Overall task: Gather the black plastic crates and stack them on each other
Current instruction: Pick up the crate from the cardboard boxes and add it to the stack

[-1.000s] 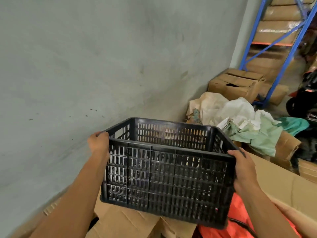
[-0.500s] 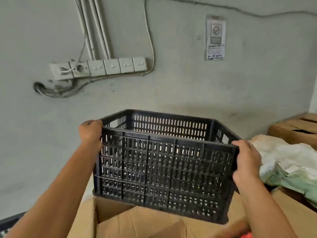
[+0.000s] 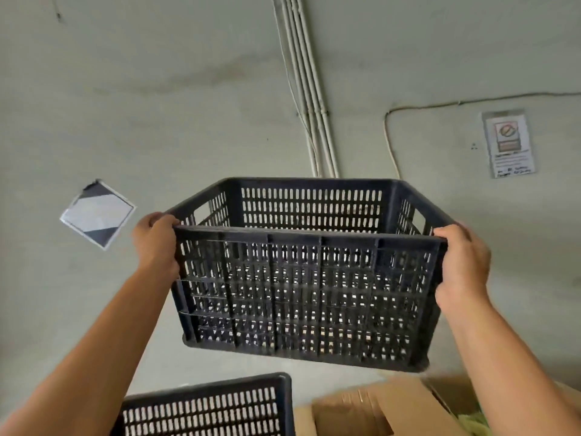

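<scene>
Now we are curling our fingers (image 3: 158, 220) over the rim of the black crate (image 3: 306, 287), left hand (image 3: 155, 243) and right hand (image 3: 462, 262) closed on its near corners, holding it in mid-air at the frame's centre. A second crate (image 3: 207, 407) is sitting at the lower left beside a cardboard box (image 3: 371, 407). Stacking, we judge, is not yet done: this crate needs lowering onto that one.
</scene>
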Action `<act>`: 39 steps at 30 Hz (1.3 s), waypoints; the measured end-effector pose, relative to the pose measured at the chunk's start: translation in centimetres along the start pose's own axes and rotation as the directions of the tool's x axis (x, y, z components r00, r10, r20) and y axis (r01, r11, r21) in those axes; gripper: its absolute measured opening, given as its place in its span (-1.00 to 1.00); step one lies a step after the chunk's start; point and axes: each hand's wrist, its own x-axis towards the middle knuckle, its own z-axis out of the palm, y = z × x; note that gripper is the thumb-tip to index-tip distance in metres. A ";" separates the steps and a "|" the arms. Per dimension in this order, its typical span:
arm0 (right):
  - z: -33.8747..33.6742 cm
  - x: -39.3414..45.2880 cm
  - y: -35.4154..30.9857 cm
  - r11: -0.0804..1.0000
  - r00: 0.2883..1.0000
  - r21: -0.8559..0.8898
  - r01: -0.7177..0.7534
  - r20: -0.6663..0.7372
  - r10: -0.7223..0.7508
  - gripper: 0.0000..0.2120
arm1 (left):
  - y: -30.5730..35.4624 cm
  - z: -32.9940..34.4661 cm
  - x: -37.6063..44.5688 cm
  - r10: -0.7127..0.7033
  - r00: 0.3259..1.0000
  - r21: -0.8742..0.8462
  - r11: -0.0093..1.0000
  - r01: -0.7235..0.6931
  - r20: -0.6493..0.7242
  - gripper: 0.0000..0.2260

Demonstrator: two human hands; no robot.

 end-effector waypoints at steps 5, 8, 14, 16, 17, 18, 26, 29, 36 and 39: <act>6.0 -10.0 0.1 0.998 0.993 -0.028 -0.062 0.101 0.064 -0.94 | 4.1 -13.5 1.6 -0.005 0.998 0.017 1.000 0.006 -0.070 -0.80; 8.5 -14.6 0.5 0.992 0.984 -0.067 -0.107 0.138 0.115 -0.94 | 5.0 -19.8 1.9 -0.047 0.991 0.042 0.998 0.053 -0.124 -0.82; 11.7 -20.2 1.7 0.967 0.959 -0.179 -0.182 0.186 0.215 -0.96 | 5.1 -28.0 1.8 -0.122 0.967 0.084 0.986 0.144 -0.224 -0.68; 12.3 -21.3 2.0 0.960 0.953 -0.211 -0.187 0.200 0.230 -0.96 | 4.9 -29.8 1.6 -0.137 0.960 0.086 0.983 0.162 -0.246 -0.64; 12.4 -21.7 2.3 0.957 0.949 -0.220 -0.191 0.206 0.237 -0.95 | 4.9 -30.5 1.6 -0.145 0.956 0.084 0.982 0.171 -0.254 -0.64; 12.5 -22.1 2.5 0.954 0.946 -0.228 -0.194 0.213 0.243 -0.95 | 4.8 -31.0 1.6 -0.152 0.954 0.085 0.980 0.179 -0.257 -0.64; 11.6 -23.7 5.2 0.933 0.935 -0.276 -0.230 0.203 0.291 -0.95 | 3.2 -32.6 1.0 -0.217 0.946 0.128 0.959 0.252 -0.240 -0.76; 11.1 -24.1 6.5 0.919 0.930 -0.308 -0.247 0.191 0.314 -0.93 | 1.7 -33.2 1.1 -0.258 0.942 0.122 0.950 0.288 -0.214 -0.72; 11.5 -23.6 7.3 0.887 0.917 -0.394 -0.240 0.207 0.340 -0.94 | 0.8 -33.2 2.1 -0.323 0.936 0.137 0.930 0.341 -0.140 -0.65; 11.6 -23.4 7.2 0.862 0.905 -0.444 -0.243 0.215 0.366 -0.90 | 0.7 -33.5 2.5 -0.334 0.935 0.186 0.918 0.351 -0.119 -0.60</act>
